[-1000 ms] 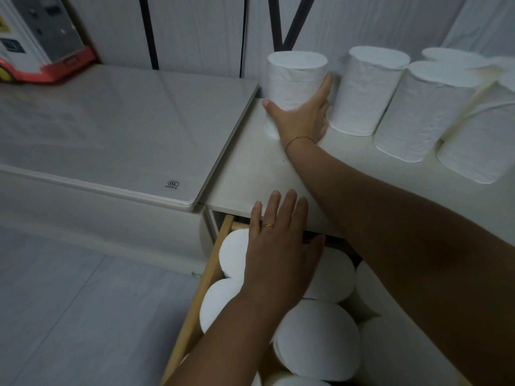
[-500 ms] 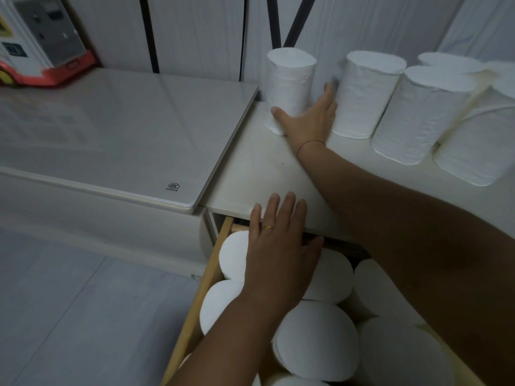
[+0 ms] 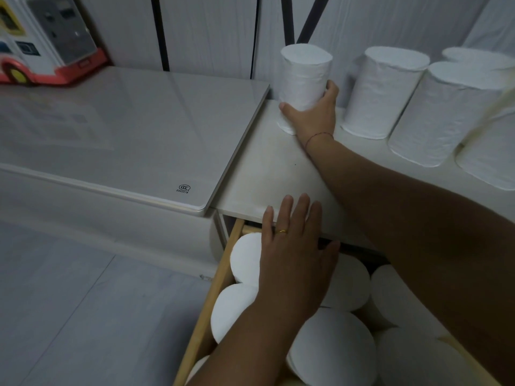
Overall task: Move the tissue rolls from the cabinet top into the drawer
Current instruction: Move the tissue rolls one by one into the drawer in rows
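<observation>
A white tissue roll (image 3: 304,76) stands upright at the left end of the cabinet top (image 3: 267,174), and my right hand (image 3: 313,114) is wrapped around its lower half. Several more rolls (image 3: 381,93) stand in a row to its right. Below the cabinet edge the wooden drawer (image 3: 214,296) is pulled out and packed with upright rolls (image 3: 331,346). My left hand (image 3: 295,260) lies flat, fingers together, on the rolls at the drawer's back, fingertips over the cabinet's front edge.
A lower glossy grey surface (image 3: 125,135) adjoins the cabinet on the left, with a red and white toy vehicle (image 3: 47,43) at its far corner. Panelled wall runs behind the rolls. Grey floor (image 3: 83,316) lies left of the drawer.
My right hand has closed around the leftmost roll, which has tipped slightly and shifted under the grip. My left hand has stayed on the rolls in the drawer.
</observation>
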Demonstrator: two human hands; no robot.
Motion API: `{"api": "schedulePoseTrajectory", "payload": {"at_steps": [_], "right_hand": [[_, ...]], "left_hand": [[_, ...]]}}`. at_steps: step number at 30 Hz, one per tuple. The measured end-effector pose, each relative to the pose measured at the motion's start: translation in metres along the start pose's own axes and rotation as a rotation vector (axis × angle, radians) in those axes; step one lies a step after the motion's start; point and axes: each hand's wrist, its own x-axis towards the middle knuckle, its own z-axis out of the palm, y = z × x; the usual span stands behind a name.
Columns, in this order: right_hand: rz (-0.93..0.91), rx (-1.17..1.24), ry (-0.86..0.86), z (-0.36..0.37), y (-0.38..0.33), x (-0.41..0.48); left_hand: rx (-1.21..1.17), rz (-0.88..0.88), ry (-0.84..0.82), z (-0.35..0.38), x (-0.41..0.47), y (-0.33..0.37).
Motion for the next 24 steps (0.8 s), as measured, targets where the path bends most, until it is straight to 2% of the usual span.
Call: {"api": "schedulePoseTrajectory", "payload": {"at_steps": [9, 24], "right_hand": [[-0.065, -0.111, -0.037, -0.021, 0.001, -0.014], [-0.065, -0.009, -0.194, -0.141, 0.0, -0.116]], "left_hand": [[0.035, 0.007, 0.007, 0.005, 0.001, -0.002], [0.084, 0.033, 0.009, 0.009, 0.0, -0.002]]}}
